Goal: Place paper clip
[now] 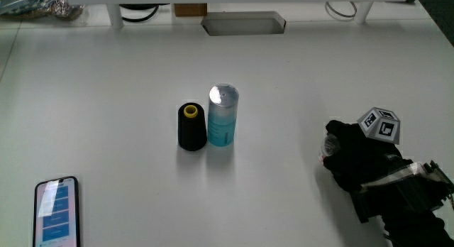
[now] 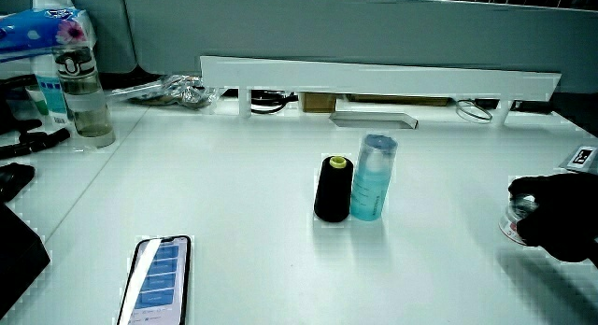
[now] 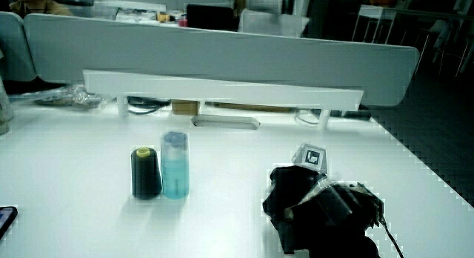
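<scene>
Whatever lay under the hand [image 1: 355, 158] was largely covered by the glove, and only a small clear object [image 2: 517, 218] could be glimpsed in a side view; no paper clip could be made out. The phone [image 1: 57, 213] was cut off at the picture's edge.

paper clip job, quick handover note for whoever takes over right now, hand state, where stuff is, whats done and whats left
Hand: resting on the table, fingers curled around a small clear container, away from the other items.
Paper clip: not visible in any view; it may be inside the hand or container, cannot tell.
Table: black thread spool and blue bottle stand upright, touching, mid-table. Phone lies at the table's edge nearest the person.
Done: nothing confirmed placed.
Left: set the held item down and release.
</scene>
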